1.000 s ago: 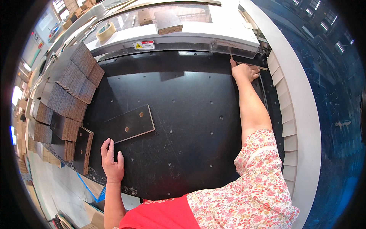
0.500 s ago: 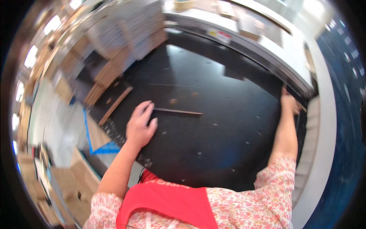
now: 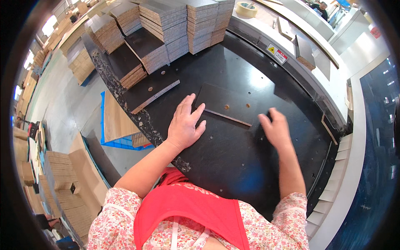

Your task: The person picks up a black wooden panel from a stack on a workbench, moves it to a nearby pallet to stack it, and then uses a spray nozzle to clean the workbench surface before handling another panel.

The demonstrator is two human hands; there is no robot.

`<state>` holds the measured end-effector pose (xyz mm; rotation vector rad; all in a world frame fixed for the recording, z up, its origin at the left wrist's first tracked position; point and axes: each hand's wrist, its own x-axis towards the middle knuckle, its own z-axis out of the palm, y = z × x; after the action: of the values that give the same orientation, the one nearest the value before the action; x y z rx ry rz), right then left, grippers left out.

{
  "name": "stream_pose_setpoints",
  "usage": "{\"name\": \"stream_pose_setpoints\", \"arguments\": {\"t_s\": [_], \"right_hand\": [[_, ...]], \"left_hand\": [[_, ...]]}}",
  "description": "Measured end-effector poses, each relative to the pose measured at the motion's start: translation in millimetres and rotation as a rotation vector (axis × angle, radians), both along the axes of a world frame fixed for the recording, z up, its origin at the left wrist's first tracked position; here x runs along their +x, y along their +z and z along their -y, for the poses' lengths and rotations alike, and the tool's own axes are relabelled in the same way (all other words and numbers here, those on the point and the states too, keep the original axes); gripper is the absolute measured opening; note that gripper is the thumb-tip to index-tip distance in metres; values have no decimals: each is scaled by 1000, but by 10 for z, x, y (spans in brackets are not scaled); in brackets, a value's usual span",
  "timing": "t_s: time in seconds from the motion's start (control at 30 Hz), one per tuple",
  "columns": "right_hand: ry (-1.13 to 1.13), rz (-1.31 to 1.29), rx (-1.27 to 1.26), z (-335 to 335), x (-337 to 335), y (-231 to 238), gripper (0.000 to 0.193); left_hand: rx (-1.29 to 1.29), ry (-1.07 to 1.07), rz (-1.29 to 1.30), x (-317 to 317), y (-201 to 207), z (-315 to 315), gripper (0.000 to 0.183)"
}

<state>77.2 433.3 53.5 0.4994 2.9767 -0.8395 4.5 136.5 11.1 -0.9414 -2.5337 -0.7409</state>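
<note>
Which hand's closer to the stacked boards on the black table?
Your left hand, on your side of the stacked boards; your right hand is farther away, to the right.

At the left, a grey floor point(image 3: 79, 108) with a dull sheen is flanked by brown stacks point(image 3: 81, 66), and glaring white patches point(image 3: 49, 26) are seen toward the upper left, whether windows or lamps cannot be told. The black tabletop point(image 3: 225, 175) is bordered along its far side by a white ledge point(image 3: 335, 98) and brightened by a pale reflection point(image 3: 252, 77). At the right, a dark blue glossy surface point(image 3: 381, 146) is dotted with small bright glints and edged by a curved pale frame point(image 3: 357, 133).
</note>
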Motion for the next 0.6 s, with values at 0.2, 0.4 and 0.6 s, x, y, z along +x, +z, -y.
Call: {"name": "stream_pose_setpoints", "arguments": {"t_s": [0.2, 0.4, 0.6], "right_hand": [[-84, -432, 42, 571, 47, -601, 57], [-617, -818, -1089, 458, 183, -547, 61], [-908, -1107, -1555, 193, 596, -387, 28]], "left_hand": [[4, -66, 111, -92, -77, -53, 58], [126, -344, 189, 3, -106, -366, 59], [76, -677, 218, 225, -124, -914, 63]]}}
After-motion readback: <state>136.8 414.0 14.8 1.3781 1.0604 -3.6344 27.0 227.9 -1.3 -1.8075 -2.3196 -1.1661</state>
